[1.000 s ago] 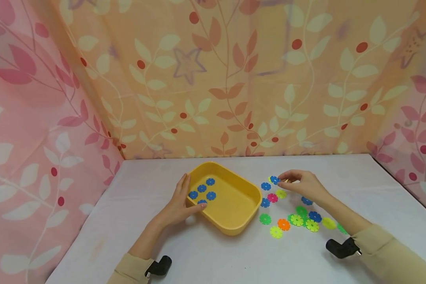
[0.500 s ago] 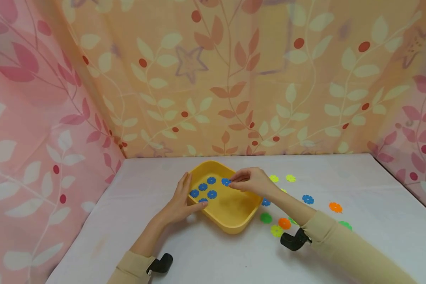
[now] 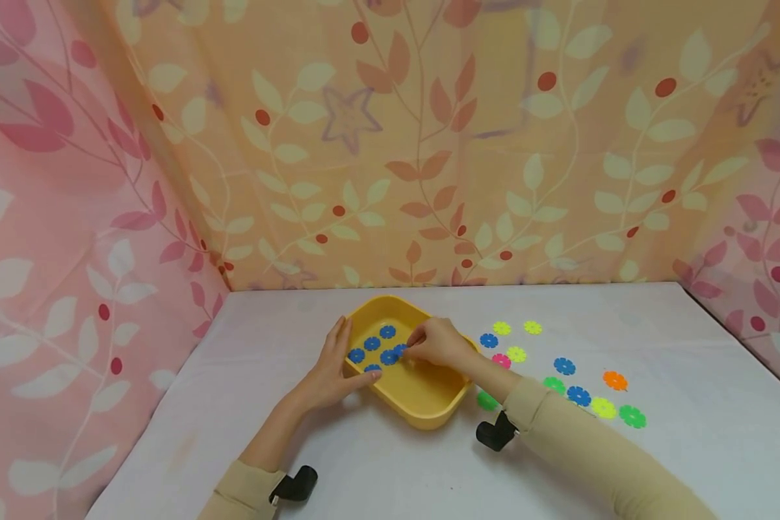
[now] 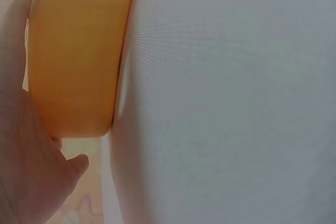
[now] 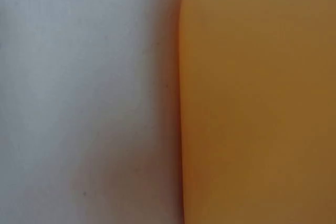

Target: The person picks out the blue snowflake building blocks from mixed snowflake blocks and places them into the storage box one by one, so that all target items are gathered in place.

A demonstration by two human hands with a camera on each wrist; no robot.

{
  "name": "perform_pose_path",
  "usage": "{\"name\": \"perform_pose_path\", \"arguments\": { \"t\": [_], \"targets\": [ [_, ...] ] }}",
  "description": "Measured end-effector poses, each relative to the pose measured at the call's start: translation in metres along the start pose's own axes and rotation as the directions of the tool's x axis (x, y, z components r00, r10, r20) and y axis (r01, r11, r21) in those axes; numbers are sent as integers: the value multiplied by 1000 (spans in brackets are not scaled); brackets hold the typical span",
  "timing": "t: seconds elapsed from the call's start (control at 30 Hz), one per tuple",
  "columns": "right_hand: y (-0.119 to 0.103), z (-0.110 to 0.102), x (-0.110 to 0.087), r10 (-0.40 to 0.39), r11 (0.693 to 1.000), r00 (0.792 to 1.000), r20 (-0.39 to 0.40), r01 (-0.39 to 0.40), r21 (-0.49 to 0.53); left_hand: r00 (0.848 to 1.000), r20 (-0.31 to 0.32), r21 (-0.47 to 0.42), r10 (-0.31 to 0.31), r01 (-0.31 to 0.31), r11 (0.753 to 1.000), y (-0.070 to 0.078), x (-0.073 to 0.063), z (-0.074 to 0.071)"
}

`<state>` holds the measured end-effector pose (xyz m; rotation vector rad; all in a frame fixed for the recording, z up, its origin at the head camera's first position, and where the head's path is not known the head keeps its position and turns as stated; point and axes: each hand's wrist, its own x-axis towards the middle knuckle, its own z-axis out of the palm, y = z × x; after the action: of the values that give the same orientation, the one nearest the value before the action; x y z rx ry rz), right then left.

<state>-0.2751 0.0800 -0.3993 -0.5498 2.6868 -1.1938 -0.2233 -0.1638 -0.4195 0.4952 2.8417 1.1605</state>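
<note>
- Blue disc [image 3: 400,350]: located inside the yellow tray [image 3: 429,393], pinched at the fingertips of the right hand [image 3: 442,344]. The fingers cover part of it, so contact with the tray floor cannot be confirmed.
- Right sleeve [image 3: 578,430], near side: extends across the view of the loose pieces. Likely hazard: a low sweep could drag pieces over the white tabletop [image 3: 390,473]. Cause: the sleeve, or the black wrist camera [image 3: 496,432] projecting below it.
- Left hand [image 3: 325,370]: holds the tray's left corner, fingers along the outer wall, thumb at the near rim. Likely hazard: the tray could slide or turn. Cause: slack in this hold while the right wrist, which lies over the opposite rim, bears down.
- Tray: upright, one open compartment. Contents: five blue discs grouped toward the left corner, one partly hidden near the left thumb, plus the pinched disc. Likely hazard: the pinched disc could come to rest on a neighbour. Cause: release directly beside the group.
- Loose discs [image 3: 603,407], right of the tray: green, yellow, blue, orange and pink, lying flat. Likely hazard: adjoining pieces could be disturbed during a pickup. Cause: thin shape and close spacing.
- Patterned curtain [image 3: 416,180]: stands behind the tabletop's far edge.
</note>
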Motion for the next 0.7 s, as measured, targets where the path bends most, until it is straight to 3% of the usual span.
{"name": "perform_pose_path", "arguments": {
  "t": [0.23, 0.7],
  "targets": [
    [-3, 6, 6, -18, 988, 998, -60, 8, -153, 1000, 2, -5, 7, -7, 1000, 0, 0, 0],
    [-2, 12, 7, 26, 971, 995, -94, -48, -234, 1000, 12, 0, 2, -2, 1000, -2, 1, 0]
  ]
}}
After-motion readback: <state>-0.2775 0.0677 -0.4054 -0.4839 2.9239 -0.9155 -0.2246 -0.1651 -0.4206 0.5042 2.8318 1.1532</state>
